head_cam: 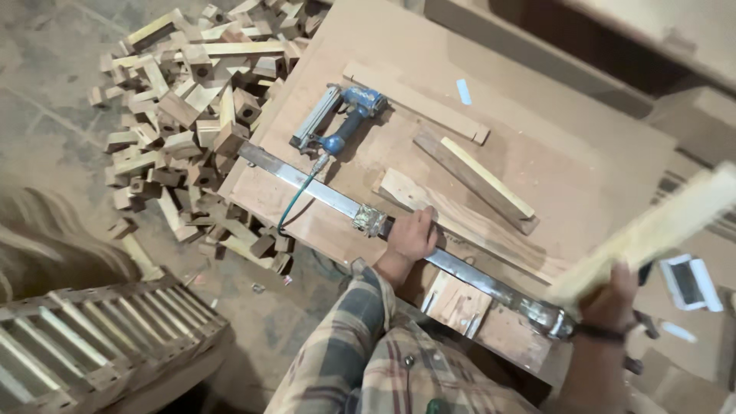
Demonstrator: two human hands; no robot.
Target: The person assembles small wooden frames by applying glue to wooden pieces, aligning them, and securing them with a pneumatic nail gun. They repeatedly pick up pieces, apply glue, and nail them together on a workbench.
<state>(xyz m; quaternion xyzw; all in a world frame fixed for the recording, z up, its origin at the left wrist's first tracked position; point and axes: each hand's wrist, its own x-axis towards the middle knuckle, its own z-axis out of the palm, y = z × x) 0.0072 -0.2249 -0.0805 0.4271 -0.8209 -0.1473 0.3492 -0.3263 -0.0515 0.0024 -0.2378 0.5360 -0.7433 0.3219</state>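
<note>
At nine o'clock of our left hand [412, 236] sits the blue nail gun [337, 119]. That hand lies flat, fingers closed over the long metal clamp bar [322, 192] on the workbench [583, 153]. At three o'clock, our right hand [609, 303] grips a pale wood strip [652, 230], blurred; swung carelessly, it could strike the bench or slip free.

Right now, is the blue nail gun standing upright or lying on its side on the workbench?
Lying on its side. The blue nail gun rests flat on the workbench, with its handle and long grey magazine both against the surface; neither hand touches it.
</note>
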